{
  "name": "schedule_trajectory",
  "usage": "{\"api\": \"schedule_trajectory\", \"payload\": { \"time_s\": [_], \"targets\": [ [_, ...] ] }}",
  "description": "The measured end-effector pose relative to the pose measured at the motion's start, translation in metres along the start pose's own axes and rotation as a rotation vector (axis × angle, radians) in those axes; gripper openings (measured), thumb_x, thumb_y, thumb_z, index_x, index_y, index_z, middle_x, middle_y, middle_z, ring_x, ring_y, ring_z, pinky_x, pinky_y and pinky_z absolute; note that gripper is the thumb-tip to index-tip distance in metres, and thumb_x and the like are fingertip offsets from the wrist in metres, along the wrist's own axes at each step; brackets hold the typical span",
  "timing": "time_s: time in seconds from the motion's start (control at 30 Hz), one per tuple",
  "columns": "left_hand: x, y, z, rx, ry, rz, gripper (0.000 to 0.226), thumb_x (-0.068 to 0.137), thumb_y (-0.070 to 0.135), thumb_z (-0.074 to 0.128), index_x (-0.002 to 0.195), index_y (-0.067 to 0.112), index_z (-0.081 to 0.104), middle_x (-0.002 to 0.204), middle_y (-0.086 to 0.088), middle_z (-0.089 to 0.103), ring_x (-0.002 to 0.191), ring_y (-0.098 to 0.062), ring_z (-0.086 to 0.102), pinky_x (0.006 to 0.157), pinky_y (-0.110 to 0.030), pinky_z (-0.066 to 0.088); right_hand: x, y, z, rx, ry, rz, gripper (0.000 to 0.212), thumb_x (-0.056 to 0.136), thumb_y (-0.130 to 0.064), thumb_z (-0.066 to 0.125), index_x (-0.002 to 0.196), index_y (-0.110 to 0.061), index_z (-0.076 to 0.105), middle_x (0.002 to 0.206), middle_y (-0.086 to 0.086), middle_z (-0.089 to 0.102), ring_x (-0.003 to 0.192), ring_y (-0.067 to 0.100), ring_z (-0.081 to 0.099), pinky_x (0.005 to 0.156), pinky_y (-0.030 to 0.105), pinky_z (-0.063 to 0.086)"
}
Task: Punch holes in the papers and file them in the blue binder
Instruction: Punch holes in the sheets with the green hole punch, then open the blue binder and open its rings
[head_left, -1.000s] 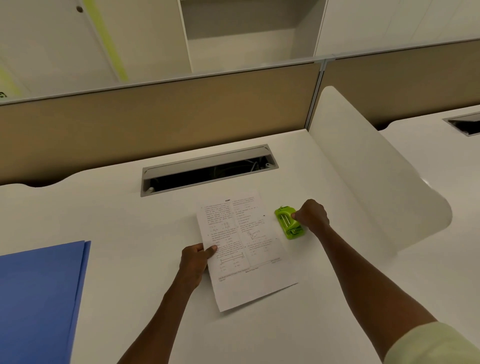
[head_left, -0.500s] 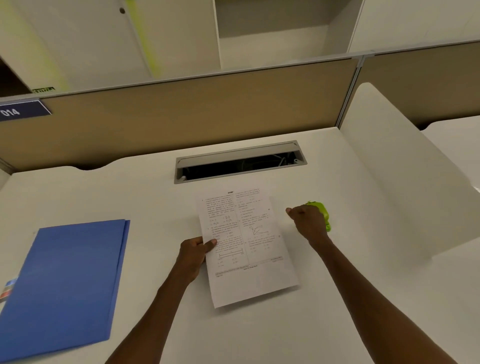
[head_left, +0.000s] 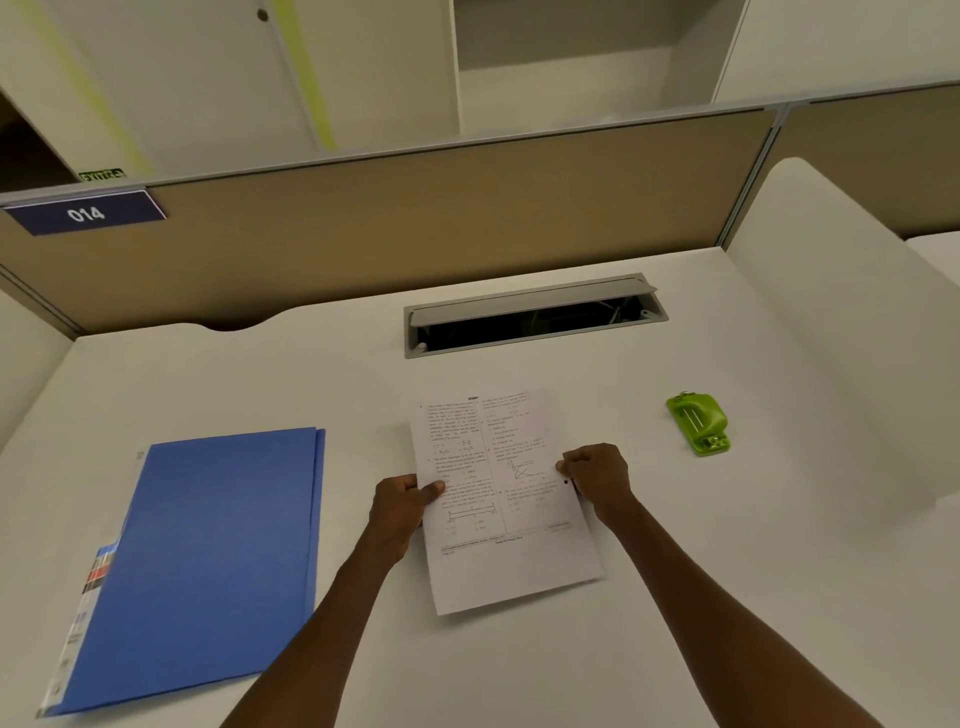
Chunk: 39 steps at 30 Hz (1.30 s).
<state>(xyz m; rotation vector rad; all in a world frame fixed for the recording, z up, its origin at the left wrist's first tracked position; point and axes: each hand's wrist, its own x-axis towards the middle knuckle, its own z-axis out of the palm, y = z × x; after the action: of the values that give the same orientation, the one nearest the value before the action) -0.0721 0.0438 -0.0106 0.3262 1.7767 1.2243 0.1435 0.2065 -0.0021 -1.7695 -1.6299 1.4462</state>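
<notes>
A printed white paper (head_left: 498, 499) lies on the white desk (head_left: 675, 597) in front of me. My left hand (head_left: 402, 501) pinches its left edge with the thumb on top. My right hand (head_left: 597, 475) grips its right edge, beside a small dark hole in the sheet. The green hole punch (head_left: 700, 423) stands alone on the desk to the right of the paper, apart from my right hand. The closed blue binder (head_left: 208, 561) lies flat at the left, with some printed sheets poking out along its left side.
An open cable tray slot (head_left: 535, 317) is set into the desk behind the paper. A tan partition (head_left: 415, 228) with a "014" label (head_left: 85, 213) closes the back. A white curved divider (head_left: 841, 332) bounds the right side.
My right hand let go of the green punch, which now stands farther right, and moved left to grip the paper's right edge. The view has shifted, showing more of the blue binder.
</notes>
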Motion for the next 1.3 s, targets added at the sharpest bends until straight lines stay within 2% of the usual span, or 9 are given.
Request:
{"api": "schedule_trajectory", "payload": {
  "time_s": [0.2, 0.33, 0.4, 0.47, 0.57, 0.77, 0.97, 1.13, 1.3],
  "targets": [
    [0.005, 0.004, -0.002, 0.176, 0.063, 0.019, 0.021, 0.085, 0.012, 0.069, 0.105, 0.004, 0.070, 0.104, -0.012, 0.073, 0.088, -0.028, 0.071, 0.082, -0.044, 0.059, -0.010, -0.004, 0.021, -0.142, 0.112, -0.017, 0.023, 0.070, -0.007, 0.062, 0.049, -0.006, 0.052, 0.051, 0.011, 0.048, 0.053, 0.021, 0.047, 0.055, 0.026, 0.034],
    [0.002, 0.005, -0.001, 0.341, 0.115, 0.069, 0.017, 0.085, 0.016, 0.069, 0.099, 0.007, 0.071, 0.102, -0.009, 0.073, 0.082, -0.022, 0.069, 0.060, -0.023, 0.052, -0.015, -0.003, 0.027, -0.255, 0.180, -0.061, 0.035, 0.069, -0.005, 0.058, 0.041, -0.008, 0.038, 0.043, 0.004, 0.040, 0.050, 0.020, 0.039, 0.046, 0.025, 0.025],
    [0.001, 0.005, -0.002, 0.387, 0.129, 0.081, 0.015, 0.085, 0.017, 0.070, 0.095, 0.006, 0.071, 0.101, -0.009, 0.074, 0.079, -0.020, 0.068, 0.058, -0.020, 0.050, -0.016, -0.001, 0.030, -0.299, 0.207, -0.076, 0.036, 0.072, -0.004, 0.058, 0.040, -0.010, 0.041, 0.043, -0.001, 0.043, 0.052, 0.022, 0.045, 0.045, 0.025, 0.031],
    [0.000, 0.005, -0.003, 0.426, 0.150, 0.092, 0.017, 0.083, 0.017, 0.072, 0.095, 0.005, 0.070, 0.101, -0.010, 0.074, 0.078, -0.019, 0.067, 0.061, -0.021, 0.050, -0.016, 0.002, 0.032, -0.302, 0.224, -0.079, 0.024, 0.076, -0.006, 0.058, 0.051, -0.008, 0.060, 0.056, 0.004, 0.061, 0.061, 0.025, 0.058, 0.052, 0.029, 0.045],
    [-0.002, 0.006, -0.004, 0.504, 0.191, 0.141, 0.024, 0.081, 0.018, 0.074, 0.098, 0.002, 0.069, 0.102, -0.012, 0.073, 0.083, -0.022, 0.068, 0.071, -0.027, 0.054, -0.017, 0.004, 0.034, -0.264, 0.256, -0.079, 0.012, 0.080, -0.011, 0.062, 0.077, -0.012, 0.073, 0.081, 0.003, 0.073, 0.076, 0.025, 0.066, 0.063, 0.025, 0.045],
    [-0.009, 0.003, -0.014, 0.573, 0.272, 0.170, 0.056, 0.080, 0.026, 0.075, 0.124, -0.001, 0.054, 0.120, -0.016, 0.061, 0.110, -0.029, 0.060, 0.091, -0.035, 0.048, -0.016, 0.006, 0.038, -0.280, 0.268, -0.081, 0.012, 0.082, -0.016, 0.064, 0.090, -0.013, 0.072, 0.096, 0.005, 0.073, 0.087, 0.024, 0.066, 0.074, 0.028, 0.049],
    [-0.030, -0.004, -0.038, 0.430, 0.299, 0.177, 0.041, 0.082, 0.020, 0.073, 0.117, 0.006, 0.059, 0.114, -0.008, 0.065, 0.094, -0.016, 0.059, 0.078, -0.023, 0.045, -0.020, 0.004, 0.029, -0.249, 0.302, -0.058, 0.038, 0.086, -0.028, 0.063, 0.117, -0.005, 0.065, 0.123, 0.009, 0.066, 0.118, 0.026, 0.057, 0.100, 0.033, 0.042],
    [-0.056, -0.022, -0.051, 0.377, 0.292, 0.236, 0.025, 0.083, 0.017, 0.071, 0.106, 0.009, 0.065, 0.101, -0.003, 0.068, 0.083, -0.009, 0.059, 0.059, -0.007, 0.036, -0.056, 0.009, 0.037, -0.166, 0.440, -0.152, 0.025, 0.086, -0.016, 0.058, 0.106, -0.006, 0.068, 0.107, 0.009, 0.071, 0.103, 0.025, 0.063, 0.088, 0.032, 0.048],
    [-0.083, -0.040, -0.055, 0.328, 0.289, 0.226, 0.017, 0.085, 0.017, 0.069, 0.101, 0.011, 0.068, 0.097, -0.001, 0.070, 0.084, -0.012, 0.064, 0.068, -0.017, 0.051, -0.104, 0.024, 0.067, -0.169, 0.410, -0.335, 0.012, 0.086, -0.011, 0.057, 0.089, -0.012, 0.069, 0.087, 0.000, 0.070, 0.078, 0.012, 0.060, 0.070, 0.020, 0.042]
  ]
}}
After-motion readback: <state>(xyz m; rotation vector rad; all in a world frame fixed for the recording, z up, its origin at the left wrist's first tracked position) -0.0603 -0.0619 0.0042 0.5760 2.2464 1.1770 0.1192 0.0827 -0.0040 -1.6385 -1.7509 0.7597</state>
